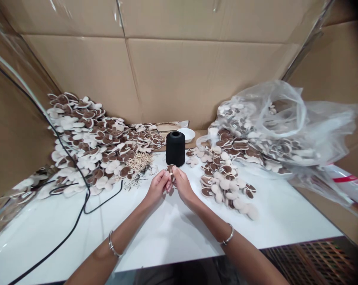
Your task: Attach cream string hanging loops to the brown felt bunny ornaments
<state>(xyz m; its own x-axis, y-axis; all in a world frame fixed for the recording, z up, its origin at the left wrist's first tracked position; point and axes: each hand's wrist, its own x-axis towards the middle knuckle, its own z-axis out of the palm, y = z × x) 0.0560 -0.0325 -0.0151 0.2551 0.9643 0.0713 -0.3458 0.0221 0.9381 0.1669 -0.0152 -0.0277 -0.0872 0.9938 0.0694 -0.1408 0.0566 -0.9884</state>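
Note:
Both hands meet over the middle of the white table, just in front of a black thread cone (175,150). Between them is a small brown-and-white felt piece (170,168), its brown top showing above the fingertips. My left hand (160,183) pinches it from the left, fingers curled. From the other side my right hand (181,182) grips it with thumb and fingers closed. Fingers cover the lower part of the piece. To the right of my right hand lies a loose heap of similar brown and white pieces (223,178).
A large pile of similar pieces (92,138) rises at the left, with short tan strips (139,163) at its edge. A clear plastic bag (285,118) of pieces stands at the right. A white dish (188,134) sits behind the cone. A black cable (74,229) crosses the left. Cardboard walls (173,75) enclose the table.

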